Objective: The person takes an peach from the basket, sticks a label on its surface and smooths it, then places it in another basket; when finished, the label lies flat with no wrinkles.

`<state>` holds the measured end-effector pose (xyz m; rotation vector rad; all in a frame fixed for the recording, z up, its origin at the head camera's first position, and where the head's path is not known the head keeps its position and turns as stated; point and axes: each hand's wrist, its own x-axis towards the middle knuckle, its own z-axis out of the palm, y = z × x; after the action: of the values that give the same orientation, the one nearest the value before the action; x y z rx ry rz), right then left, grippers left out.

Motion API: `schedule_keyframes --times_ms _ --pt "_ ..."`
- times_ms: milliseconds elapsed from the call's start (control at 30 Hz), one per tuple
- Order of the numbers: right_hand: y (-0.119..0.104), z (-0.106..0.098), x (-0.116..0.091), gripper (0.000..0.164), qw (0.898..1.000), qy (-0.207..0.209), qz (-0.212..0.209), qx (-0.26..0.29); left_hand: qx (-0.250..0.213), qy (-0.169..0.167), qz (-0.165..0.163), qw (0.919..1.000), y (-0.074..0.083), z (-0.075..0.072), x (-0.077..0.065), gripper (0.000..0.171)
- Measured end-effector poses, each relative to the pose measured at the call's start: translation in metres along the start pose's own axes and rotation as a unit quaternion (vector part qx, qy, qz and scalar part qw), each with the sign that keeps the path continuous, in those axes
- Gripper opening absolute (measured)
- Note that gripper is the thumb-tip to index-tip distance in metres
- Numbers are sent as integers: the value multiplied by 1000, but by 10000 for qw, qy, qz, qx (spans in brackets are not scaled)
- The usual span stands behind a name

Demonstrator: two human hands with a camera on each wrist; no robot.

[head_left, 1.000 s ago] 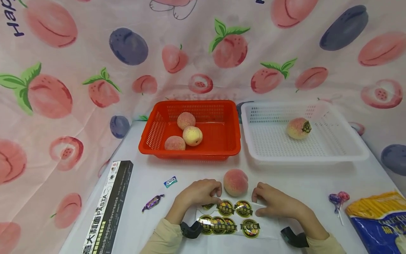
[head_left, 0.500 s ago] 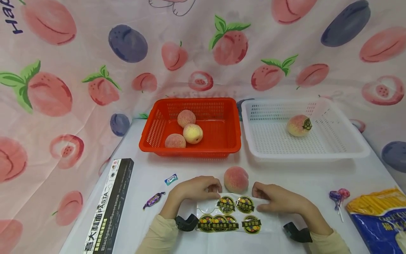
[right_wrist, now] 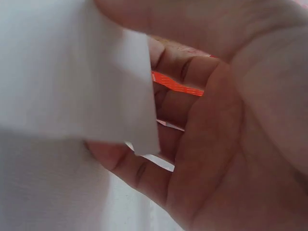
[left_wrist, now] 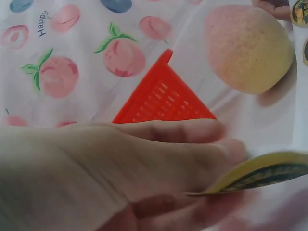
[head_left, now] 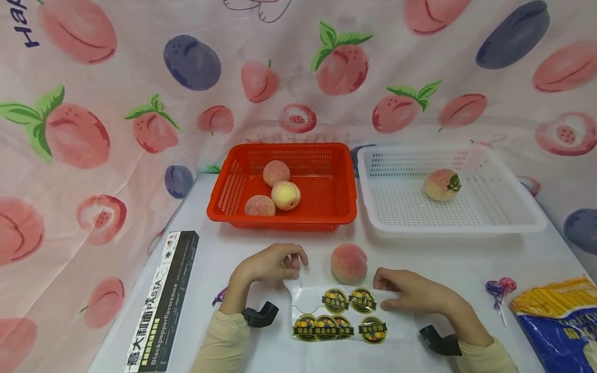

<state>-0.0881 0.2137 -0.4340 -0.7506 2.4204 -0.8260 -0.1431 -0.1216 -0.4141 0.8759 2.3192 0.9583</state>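
Note:
A gold-and-black round sticker (left_wrist: 262, 172) is pinched between the thumb and fingers of my left hand (head_left: 270, 264), left of a loose peach (head_left: 349, 263). In the head view this sticker is hard to make out. My right hand (head_left: 417, 291) grips the right edge of a white sticker sheet (head_left: 305, 299), thumb on one face and fingers behind it, as the right wrist view shows. Several round stickers (head_left: 335, 300) remain on the sheet, with a bare spot at its upper left. The loose peach lies on the table just beyond the sheet, touched by neither hand.
Behind stands a red basket (head_left: 322, 220) with three peaches (head_left: 285, 195). To its right, a white basket (head_left: 485, 228) holds one stickered peach (head_left: 440, 185). A pasta box (head_left: 163, 300) lies left; lollipops (head_left: 501, 286) and a blue-yellow bag (head_left: 559, 316) lie right. A purple-wrapped candy (head_left: 219, 297) is partly hidden.
The upper-left sticker has come off the sheet in my left hand, which has moved left and slightly farther away, covering the small candies. My right hand stays on the sheet.

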Motion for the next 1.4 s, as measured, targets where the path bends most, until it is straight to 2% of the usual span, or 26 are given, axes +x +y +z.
schedule_keyframes --times_ms 100,200,300,367,467,533,600,667,767,867,967,1033,1133,1200,1333,1400 --pt "-1 -1 -1 31 9999 82 5 -67 -90 531 -119 9985 -3 -6 1 22" --pt "-2 -1 -2 31 9997 169 50 -178 -205 1139 -170 9931 -4 -11 1 22" --pt "-3 -1 -3 30 9988 351 14 -344 -330 1685 -75 9851 -3 -13 3 21" --pt "-5 -1 -3 28 9976 507 -10 -478 -535 1862 53 9810 -1 -12 6 21" --pt "-8 -3 -4 24 9940 807 -38 -735 -960 1862 217 9776 5 -4 11 21" --pt "-12 -4 -4 22 9911 1053 -103 -810 -1373 1711 213 9754 11 3 15 21" --pt "-17 -5 -2 24 9887 1297 -295 -695 -1824 1529 176 9711 17 11 20 22" --pt "-24 -4 2 29 9842 1548 -694 -497 -2246 1352 46 9650 23 20 25 22" --pt "-35 -2 12 40 9702 1922 -1456 -256 -2885 1133 -62 9507 30 31 32 22" --pt "-43 2 23 45 9496 2301 -2120 -189 -3325 1044 -110 9373 36 40 36 21" --pt "-47 4 28 40 9375 2502 -2418 -83 -3586 1005 -113 9280 41 45 38 20" --pt "-48 5 29 35 9339 2588 -2465 -45 -3653 973 -132 9257 42 47 39 20" --pt "-47 6 29 26 9325 2769 -2315 -129 -3613 983 -40 9272 42 49 39 21" --pt "-45 6 29 23 9329 2884 -2154 -115 -3369 1008 96 9361 42 48 39 22" --pt "-42 6 29 17 9401 3013 -1590 118 -2795 1038 394 9537 42 47 38 22" --pt "-41 6 29 14 9438 3034 -1274 327 -2625 1068 465 9579 43 47 38 21"
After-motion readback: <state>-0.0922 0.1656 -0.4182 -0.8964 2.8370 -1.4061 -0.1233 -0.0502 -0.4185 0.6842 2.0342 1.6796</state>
